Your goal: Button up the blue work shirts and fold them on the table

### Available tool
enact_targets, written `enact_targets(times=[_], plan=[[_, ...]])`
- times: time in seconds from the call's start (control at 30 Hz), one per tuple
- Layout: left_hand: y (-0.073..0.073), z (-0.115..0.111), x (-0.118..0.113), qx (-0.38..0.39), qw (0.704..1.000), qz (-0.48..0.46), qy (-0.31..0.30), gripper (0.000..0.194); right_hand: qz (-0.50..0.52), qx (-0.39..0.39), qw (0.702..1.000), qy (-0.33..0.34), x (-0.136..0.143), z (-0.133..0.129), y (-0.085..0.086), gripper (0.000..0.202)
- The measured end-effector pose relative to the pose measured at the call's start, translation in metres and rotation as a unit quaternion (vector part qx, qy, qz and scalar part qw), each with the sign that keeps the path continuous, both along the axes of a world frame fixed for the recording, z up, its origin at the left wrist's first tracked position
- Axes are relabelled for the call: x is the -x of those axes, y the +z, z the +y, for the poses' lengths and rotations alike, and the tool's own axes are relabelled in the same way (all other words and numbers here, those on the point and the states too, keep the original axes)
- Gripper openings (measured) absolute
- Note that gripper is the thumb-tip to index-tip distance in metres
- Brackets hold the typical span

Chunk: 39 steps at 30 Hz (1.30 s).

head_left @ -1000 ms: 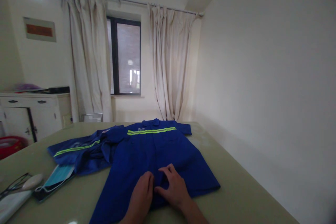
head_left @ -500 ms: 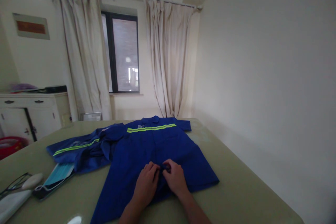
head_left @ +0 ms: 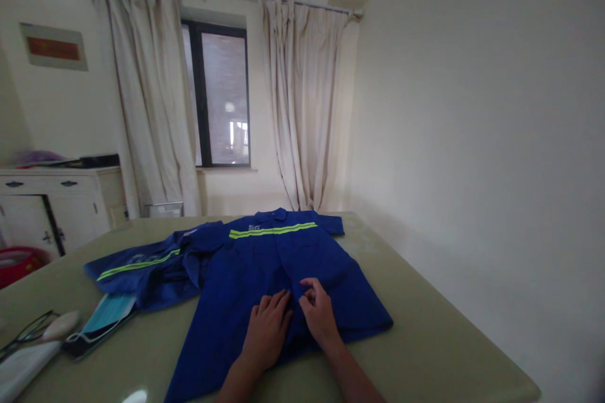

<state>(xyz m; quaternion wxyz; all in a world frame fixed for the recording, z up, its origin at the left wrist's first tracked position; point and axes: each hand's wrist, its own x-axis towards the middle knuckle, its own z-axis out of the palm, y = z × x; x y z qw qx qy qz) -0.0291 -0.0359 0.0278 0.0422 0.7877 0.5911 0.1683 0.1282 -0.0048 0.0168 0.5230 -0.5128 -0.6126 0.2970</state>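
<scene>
A blue short-sleeved work shirt [head_left: 255, 264] with a yellow-green double stripe across its chest lies front up, collar away from me. My left hand [head_left: 268, 327] rests on the lower front beside the middle opening, its fingers bent onto the cloth at the edge there. Just right of that opening is my right hand [head_left: 319, 312], with forefinger and thumb apart and the other fingers curled. No button can be made out between the hands. To the left, a second blue shirt [head_left: 155, 267] with the same stripe lies crumpled against the first one.
The shirts lie on a pale green table [head_left: 425, 334]. At the left are a light-blue face mask [head_left: 108, 313] on a dark flat object, eyeglasses [head_left: 31, 330], a pale rounded object [head_left: 61, 325] and a white flat object [head_left: 28, 368]. A wall [head_left: 482, 170] runs along the right.
My right hand's forefinger and thumb have parted, and the hand has shifted slightly away from the opening. My left hand's fingers have flattened a little on the cloth. The shirts lie as before.
</scene>
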Motion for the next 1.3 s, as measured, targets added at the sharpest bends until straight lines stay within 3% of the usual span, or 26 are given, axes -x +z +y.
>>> enact_targets(times=[0.2, 0.37, 0.63, 1.03, 1.13, 1.3], plan=[[-0.001, -0.005, -0.002, -0.005, 1.000, 0.018, -0.011, 0.048, -0.050, -0.002, 0.999, 0.002, -0.002, -0.001, -0.002, 0.044], [0.003, -0.010, -0.001, -0.012, 0.999, -0.019, -0.027, 0.042, -0.008, 0.004, 1.000, 0.007, -0.001, -0.001, 0.001, 0.037], [-0.010, -0.006, 0.000, 0.017, 0.999, 0.005, -0.045, 0.055, 0.000, -0.010, 0.999, 0.049, 0.002, -0.004, 0.004, 0.026], [0.001, -0.014, 0.002, 0.045, 0.998, -0.005, -0.039, 0.051, -0.029, 0.022, 0.997, 0.068, 0.000, -0.001, 0.003, 0.022], [-0.001, -0.017, 0.002, 0.048, 0.998, 0.004, -0.039, 0.052, -0.037, 0.028, 0.997, 0.057, 0.001, -0.004, 0.005, 0.018], [-0.005, -0.030, 0.002, 0.047, 0.998, 0.010, -0.050, 0.054, -0.111, -0.030, 0.993, 0.010, 0.005, -0.013, 0.013, 0.014]])
